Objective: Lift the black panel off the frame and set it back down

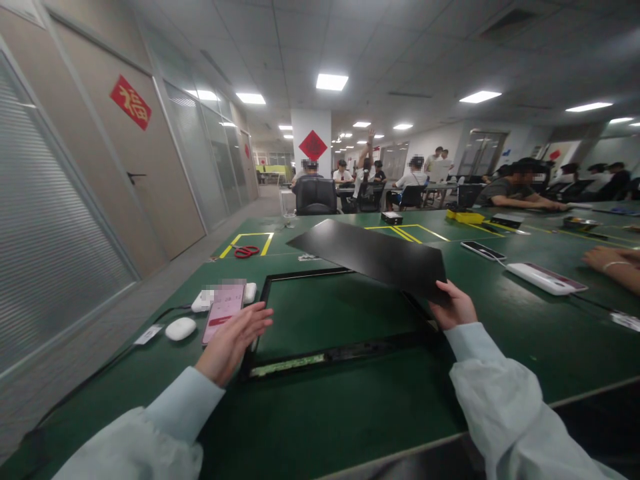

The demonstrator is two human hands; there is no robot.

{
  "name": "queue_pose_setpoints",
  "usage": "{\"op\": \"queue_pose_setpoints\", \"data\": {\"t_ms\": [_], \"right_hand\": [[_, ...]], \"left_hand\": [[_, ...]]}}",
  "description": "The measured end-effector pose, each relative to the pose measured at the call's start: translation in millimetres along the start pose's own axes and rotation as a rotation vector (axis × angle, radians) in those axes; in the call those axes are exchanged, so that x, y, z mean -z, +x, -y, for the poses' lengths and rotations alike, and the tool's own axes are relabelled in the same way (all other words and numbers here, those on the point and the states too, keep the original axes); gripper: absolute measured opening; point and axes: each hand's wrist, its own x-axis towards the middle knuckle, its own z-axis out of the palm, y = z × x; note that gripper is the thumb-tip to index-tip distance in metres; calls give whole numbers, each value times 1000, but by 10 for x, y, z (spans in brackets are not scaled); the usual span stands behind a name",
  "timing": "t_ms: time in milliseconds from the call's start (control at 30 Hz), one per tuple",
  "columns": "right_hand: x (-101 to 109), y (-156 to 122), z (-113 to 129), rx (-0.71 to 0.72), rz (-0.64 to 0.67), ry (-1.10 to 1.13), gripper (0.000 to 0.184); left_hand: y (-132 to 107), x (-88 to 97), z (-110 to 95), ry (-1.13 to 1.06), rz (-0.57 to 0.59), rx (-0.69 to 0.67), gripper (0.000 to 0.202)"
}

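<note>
A thin black rectangular panel [373, 257] is lifted and tilted above an empty black frame [305, 361] that lies flat on the green table [350, 413]. My right hand [454, 307] grips the panel's near right corner. My left hand [235, 340] hovers with fingers stretched out and apart beside the frame's left edge, holding nothing. It is just in front of a phone with a pink screen [223, 310].
A white mouse [181, 328], a white charger and cables lie at the left. Red scissors [245, 251] sit in a yellow-taped square. A white device [545, 278] and another phone [483, 250] lie right. Another person's hand [613, 261] rests at far right. Several people sit at the far tables.
</note>
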Motion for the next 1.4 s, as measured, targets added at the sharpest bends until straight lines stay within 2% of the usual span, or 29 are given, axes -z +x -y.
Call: {"op": "queue_pose_setpoints", "data": {"t_ms": [67, 167, 267, 333, 467, 600, 700, 800, 933, 1067, 1233, 1400], "right_hand": [[-41, -52, 8, -45, 67, -53, 29], [-110, -130, -11, -106, 173, -125, 30], [-171, -192, -48, -139, 301, -191, 35], [-194, -214, -70, -154, 352, -231, 38], [-198, -212, -100, -266, 356, -282, 40], [-156, -168, -119, -399, 347, -319, 38], [-93, -100, -137, -419, 299, -301, 36], [-19, -15, -166, -389, 157, -284, 36], [51, 61, -224, -271, 0, -368, 37], [98, 94, -271, -173, -61, -484, 39], [219, 184, -310, 58, -134, -787, 40], [327, 285, -384, 70, -100, -914, 34]], "left_hand": [[-16, 4, -83, -252, 33, 84, 54], [-51, 24, -204, -450, 88, 149, 62], [-81, 35, -278, -532, 23, 108, 43], [-92, 36, -301, -555, -69, 73, 35], [-94, 40, -305, -495, -188, 114, 50], [-104, 51, -301, -465, -179, 54, 51], [-121, 54, -301, -460, -150, -6, 55], [-134, 44, -275, -411, -102, -18, 53], [-142, 7, -200, -323, -43, -2, 56], [-159, -48, -129, -278, -33, 44, 65], [-177, -77, -57, -237, 28, 89, 66], [-169, -52, 15, -212, 92, 87, 67]]}}
